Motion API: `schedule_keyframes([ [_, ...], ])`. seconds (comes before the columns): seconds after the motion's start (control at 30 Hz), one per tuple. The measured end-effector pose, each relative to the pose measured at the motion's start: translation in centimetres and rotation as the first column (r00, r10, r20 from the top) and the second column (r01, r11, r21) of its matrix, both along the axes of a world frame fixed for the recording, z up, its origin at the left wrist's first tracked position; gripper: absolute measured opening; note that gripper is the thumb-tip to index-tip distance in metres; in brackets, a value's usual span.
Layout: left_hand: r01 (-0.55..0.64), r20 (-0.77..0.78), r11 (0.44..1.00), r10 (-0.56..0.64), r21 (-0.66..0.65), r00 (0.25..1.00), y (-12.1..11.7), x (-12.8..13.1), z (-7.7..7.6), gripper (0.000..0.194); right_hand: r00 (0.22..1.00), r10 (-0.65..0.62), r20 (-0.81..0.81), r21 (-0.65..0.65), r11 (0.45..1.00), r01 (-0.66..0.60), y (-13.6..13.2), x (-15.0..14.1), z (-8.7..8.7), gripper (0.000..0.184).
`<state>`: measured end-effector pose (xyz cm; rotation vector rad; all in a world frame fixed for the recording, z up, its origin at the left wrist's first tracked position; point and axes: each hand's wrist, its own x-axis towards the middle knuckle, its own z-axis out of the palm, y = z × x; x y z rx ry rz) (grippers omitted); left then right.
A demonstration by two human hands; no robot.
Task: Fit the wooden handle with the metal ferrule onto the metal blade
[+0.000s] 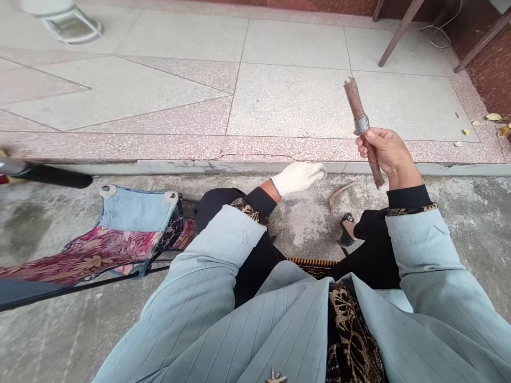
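Observation:
My right hand (385,151) is bare and closed around a short brown stick (353,98), which it holds up at a tilt. Silvery wire (362,124) is wound in a tight band about the stick's middle, just above my thumb. To the left, in a white knitted glove, my left hand (299,178) hangs over the ground, apart from the stick. Its fingers are curled and pressed together; whatever they may hold is hidden. Below and between the hands, a bent brown piece (338,197) lies on the concrete; its kind is unclear.
A low tiled step (287,96) runs across in front. At left stands a folding chair (120,239) with floral fabric, and a blurred black handle (56,174) juts in. Wooden legs (399,34) rise at the back right. Yellowish scraps (494,116) lie at far right.

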<state>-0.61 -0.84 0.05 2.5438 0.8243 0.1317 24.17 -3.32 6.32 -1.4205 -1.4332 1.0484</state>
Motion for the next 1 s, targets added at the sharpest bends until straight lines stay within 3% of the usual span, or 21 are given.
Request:
schedule_keyframes([
  [0.07, 0.022, 0.08, 0.998, -0.017, -0.06, 0.997, -0.1, -0.2, 0.5, 0.035, 0.967, -0.096, 0.238, 0.0, 0.995, 0.099, 0.7, 0.1, -0.7, 0.04],
  [0.1, 0.042, 0.115, 0.996, -0.032, -0.083, 0.993, -0.1, -0.4, 0.7, 0.036, 0.91, -0.092, 0.404, -0.027, 0.993, 0.113, 1.0, 0.1, -1.0, 0.035],
  [0.13, 0.06, 0.142, 0.993, -0.046, -0.099, 0.989, -0.2, -0.5, 0.9, 0.037, 0.818, -0.031, 0.575, -0.083, 0.992, 0.096, 1.2, 0.2, -1.3, 0.03],
  [0.2, 0.062, 0.178, 0.991, -0.04, -0.117, 0.983, 0.0, -1.0, 1.3, 0.037, 0.58, 0.273, 0.768, -0.318, 0.948, -0.025, 1.3, 0.4, -1.6, 0.019],
  [0.23, 0.041, 0.194, 0.991, -0.016, -0.127, 0.981, 0.2, -1.3, 1.5, 0.036, 0.483, 0.468, 0.74, -0.476, 0.872, -0.115, 1.1, 0.5, -1.6, 0.016],
  [0.3, -0.005, 0.235, 0.985, 0.047, -0.175, 0.971, 0.6, -2.0, 1.8, 0.034, 0.4, 0.768, 0.5, -0.698, 0.631, -0.34, 0.5, 0.9, -1.1, 0.017],
  [0.33, -0.017, 0.259, 0.977, 0.074, -0.215, 0.963, 0.9, -2.3, 2.0, 0.034, 0.406, 0.843, 0.352, -0.715, 0.522, -0.465, 0.1, 1.2, -0.6, 0.021],
  [0.37, -0.017, 0.279, 0.965, 0.092, -0.26, 0.956, 1.0, -2.6, 2.1, 0.035, 0.435, 0.87, 0.233, -0.668, 0.468, -0.578, -0.4, 1.4, -0.1, 0.029],
  [0.4, -0.011, 0.295, 0.953, 0.105, -0.304, 0.95, 1.1, -2.7, 2.2, 0.037, 0.479, 0.867, 0.141, -0.581, 0.464, -0.669, -0.8, 1.5, 0.5, 0.037],
  [0.43, -0.007, 0.303, 0.942, 0.115, -0.335, 0.946, 1.1, -2.7, 2.2, 0.039, 0.541, 0.838, 0.072, -0.467, 0.507, -0.724, -1.3, 1.5, 1.1, 0.045],
  [0.5, -0.01, 0.285, 0.94, 0.114, -0.341, 0.952, 0.8, -2.4, 2.1, 0.042, 0.703, 0.711, -0.033, -0.227, 0.679, -0.698, -1.8, 1.3, 1.7, 0.052],
  [0.57, 0.007, 0.231, 0.958, 0.063, -0.287, 0.971, 0.2, -1.7, 1.9, 0.041, 0.867, 0.492, -0.081, -0.065, 0.865, -0.497, -1.7, 0.9, 1.6, 0.049],
  [0.6, 0.03, 0.202, 0.966, 0.023, -0.256, 0.979, -0.1, -1.4, 1.8, 0.039, 0.929, 0.365, -0.062, -0.031, 0.93, -0.367, -1.4, 0.7, 1.3, 0.045],
  [0.67, 0.073, 0.16, 0.974, -0.039, -0.216, 0.986, -0.8, -0.8, 1.6, 0.038, 0.984, 0.15, 0.097, -0.045, 0.988, -0.146, -0.4, 0.3, 0.3, 0.037],
  [0.73, 0.095, 0.108, 0.981, -0.077, -0.171, 0.991, -1.2, -0.6, 1.3, 0.038, 0.918, 0.034, 0.396, -0.085, 0.996, -0.001, 0.6, 0.0, -0.8, 0.032],
  [0.8, 0.123, 0.017, 0.987, -0.121, -0.107, 0.992, -1.4, -0.7, 1.0, 0.038, 0.708, 0.056, 0.704, -0.13, 0.99, 0.051, 1.2, -0.3, -1.6, 0.031],
  [0.83, 0.138, -0.029, 0.988, -0.141, -0.074, 0.99, -1.4, -0.8, 0.8, 0.039, 0.57, 0.14, 0.809, -0.196, 0.98, 0.037, 1.2, -0.5, -1.8, 0.03],
  [0.87, 0.146, -0.06, 0.988, -0.148, -0.044, 0.987, -1.3, -0.9, 0.7, 0.039, 0.438, 0.278, 0.855, -0.312, 0.95, 0.004, 1.1, -0.7, -1.9, 0.029],
  [0.9, 0.142, -0.071, 0.99, -0.143, -0.018, 0.987, -1.2, -1.0, 0.6, 0.038, 0.337, 0.457, 0.823, -0.47, 0.882, -0.048, 0.8, -0.9, -1.8, 0.026],
  [0.97, 0.072, -0.033, 0.997, -0.072, 0.003, 0.997, -0.8, -1.3, 0.6, 0.036, 0.268, 0.776, 0.572, -0.742, 0.628, -0.235, -0.1, -1.0, -1.1, 0.021],
  [1.0, 0.015, 0.008, 1.0, -0.015, -0.009, 1.0, -0.6, -1.5, 0.6, 0.035, 0.283, 0.864, 0.417, -0.78, 0.5, -0.376, -0.6, -0.9, -0.6, 0.021],
])
